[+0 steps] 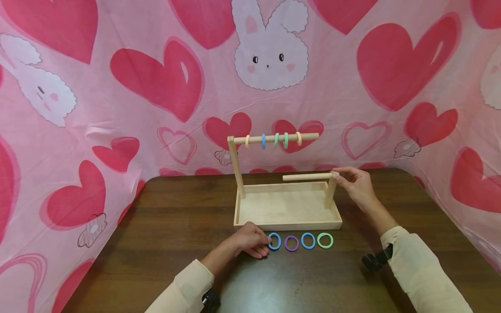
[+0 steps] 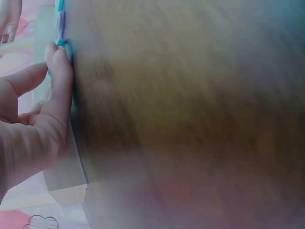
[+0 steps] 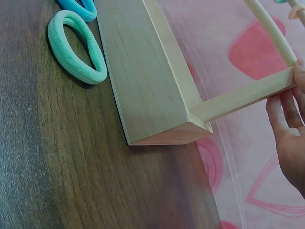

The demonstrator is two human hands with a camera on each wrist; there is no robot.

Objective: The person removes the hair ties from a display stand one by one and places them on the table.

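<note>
A wooden rack with a shallow tray base stands on the table. Its taller post carries an upper bar with several peach, blue and green hair ties on it; the lower bar is bare. My right hand grips the top of the shorter post, where the lower bar joins. In front of the tray lies a row: a blue hair tie, a purple one, another blue one and a green one. With its fingertips, my left hand pinches the leftmost blue tie's left side.
The dark wooden table extends around the rack to both sides and toward me. Behind it hangs a pink cloth printed with hearts and rabbits. Each wrist wears a black camera mount.
</note>
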